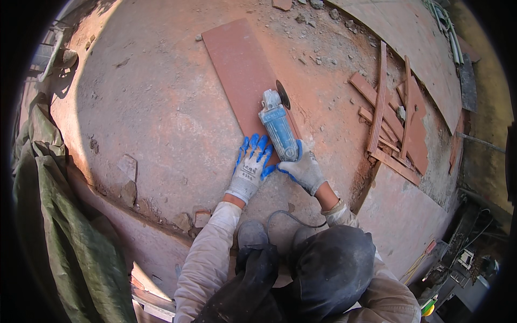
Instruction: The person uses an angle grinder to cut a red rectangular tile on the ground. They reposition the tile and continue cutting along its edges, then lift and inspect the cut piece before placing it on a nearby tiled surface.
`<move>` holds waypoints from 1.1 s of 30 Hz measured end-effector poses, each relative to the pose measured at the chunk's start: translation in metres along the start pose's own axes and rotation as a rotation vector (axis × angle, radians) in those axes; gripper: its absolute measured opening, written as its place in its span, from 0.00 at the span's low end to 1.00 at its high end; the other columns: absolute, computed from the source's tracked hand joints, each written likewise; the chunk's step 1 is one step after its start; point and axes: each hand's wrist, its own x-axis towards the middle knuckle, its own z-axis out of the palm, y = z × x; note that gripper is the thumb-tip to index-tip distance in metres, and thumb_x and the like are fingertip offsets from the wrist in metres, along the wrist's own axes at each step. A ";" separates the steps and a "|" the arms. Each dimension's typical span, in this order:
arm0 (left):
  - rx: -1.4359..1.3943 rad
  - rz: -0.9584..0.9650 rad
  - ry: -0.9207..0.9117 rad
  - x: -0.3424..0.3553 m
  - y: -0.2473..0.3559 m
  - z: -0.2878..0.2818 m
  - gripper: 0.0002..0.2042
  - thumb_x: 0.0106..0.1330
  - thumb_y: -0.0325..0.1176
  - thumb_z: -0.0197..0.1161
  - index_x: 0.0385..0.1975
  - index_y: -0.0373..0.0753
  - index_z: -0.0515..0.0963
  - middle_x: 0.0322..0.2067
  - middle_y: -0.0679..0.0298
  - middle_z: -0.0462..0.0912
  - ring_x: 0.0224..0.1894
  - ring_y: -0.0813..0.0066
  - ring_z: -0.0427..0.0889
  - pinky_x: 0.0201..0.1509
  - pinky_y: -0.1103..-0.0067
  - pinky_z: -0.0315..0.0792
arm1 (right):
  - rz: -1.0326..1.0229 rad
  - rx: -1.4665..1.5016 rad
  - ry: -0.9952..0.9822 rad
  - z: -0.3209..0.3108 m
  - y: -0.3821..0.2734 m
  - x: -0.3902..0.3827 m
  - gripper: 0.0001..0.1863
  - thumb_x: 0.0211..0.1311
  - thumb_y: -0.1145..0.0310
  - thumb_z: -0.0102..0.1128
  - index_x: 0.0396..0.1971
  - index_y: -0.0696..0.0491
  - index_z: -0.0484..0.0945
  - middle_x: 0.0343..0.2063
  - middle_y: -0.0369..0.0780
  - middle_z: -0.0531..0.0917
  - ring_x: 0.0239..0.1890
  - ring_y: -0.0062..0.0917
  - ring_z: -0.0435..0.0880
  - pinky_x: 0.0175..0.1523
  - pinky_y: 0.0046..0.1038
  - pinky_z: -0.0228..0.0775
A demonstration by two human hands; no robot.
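Note:
A long reddish-brown tile point(237, 64) lies on the dusty ground in front of me. My left hand point(251, 168), in a grey glove with blue fingertips, rests with spread fingers on the tile's near end. The blue angle grinder point(279, 129) is gripped at its rear by my right hand point(306, 168), gloved alike. Its dark disc point(283, 94) stands on edge at the tile's right long side; whether it touches or spins I cannot tell. A grey cord point(285, 212) curves along the ground near my shoes.
Cut tile strips and broken pieces point(396, 116) are piled on the right, beside a large slab point(401, 215). A green tarpaulin point(59, 204) hangs in folds at the left. Rubble point(318, 16) is scattered at the far side. Tools and machine parts point(468, 264) stand lower right.

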 end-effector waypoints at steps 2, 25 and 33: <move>0.012 0.014 0.023 0.000 0.000 0.000 0.33 0.78 0.51 0.62 0.79 0.43 0.70 0.84 0.53 0.58 0.87 0.50 0.50 0.92 0.52 0.39 | 0.019 -0.003 -0.005 0.001 -0.001 0.001 0.37 0.51 0.58 0.80 0.57 0.61 0.75 0.48 0.57 0.87 0.53 0.51 0.88 0.60 0.44 0.80; -0.001 0.014 0.017 -0.002 -0.001 0.001 0.32 0.79 0.51 0.61 0.77 0.42 0.72 0.85 0.55 0.57 0.88 0.50 0.49 0.92 0.52 0.39 | -0.028 -0.002 -0.001 0.001 -0.012 0.018 0.34 0.51 0.60 0.79 0.55 0.62 0.76 0.46 0.56 0.88 0.51 0.48 0.90 0.57 0.42 0.82; -0.024 0.005 0.018 -0.002 -0.001 0.000 0.31 0.78 0.52 0.62 0.75 0.41 0.75 0.84 0.53 0.60 0.87 0.50 0.50 0.91 0.51 0.40 | 0.016 -0.009 -0.024 0.000 -0.016 0.023 0.35 0.51 0.60 0.80 0.56 0.62 0.75 0.46 0.55 0.89 0.50 0.46 0.91 0.57 0.41 0.84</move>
